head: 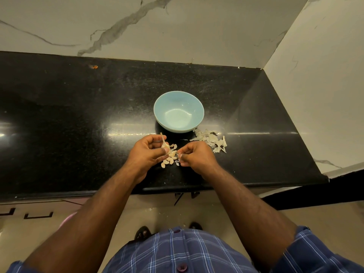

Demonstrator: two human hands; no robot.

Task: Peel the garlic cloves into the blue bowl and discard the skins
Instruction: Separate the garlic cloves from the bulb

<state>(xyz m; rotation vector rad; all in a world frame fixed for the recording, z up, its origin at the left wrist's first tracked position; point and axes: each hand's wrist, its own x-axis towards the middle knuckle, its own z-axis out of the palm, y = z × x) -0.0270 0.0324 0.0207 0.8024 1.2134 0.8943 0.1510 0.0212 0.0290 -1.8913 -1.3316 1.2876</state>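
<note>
A light blue bowl [178, 111] stands on the black counter [78, 115], and I see nothing inside it. My left hand [146, 152] grips a piece of garlic with its stem [165, 145] pointing up. Several loose cloves [169, 159] lie on the counter between my hands. My right hand [195, 155] pinches a small bit of skin or a clove at its fingertips, close to the loose cloves. A pile of papery skins [211, 140] lies just right of the bowl, behind my right hand.
Marble walls [177, 32] close off the counter at the back and on the right. The counter's front edge [157, 189] runs just below my wrists. A small orange speck [95, 66] sits near the back wall at left.
</note>
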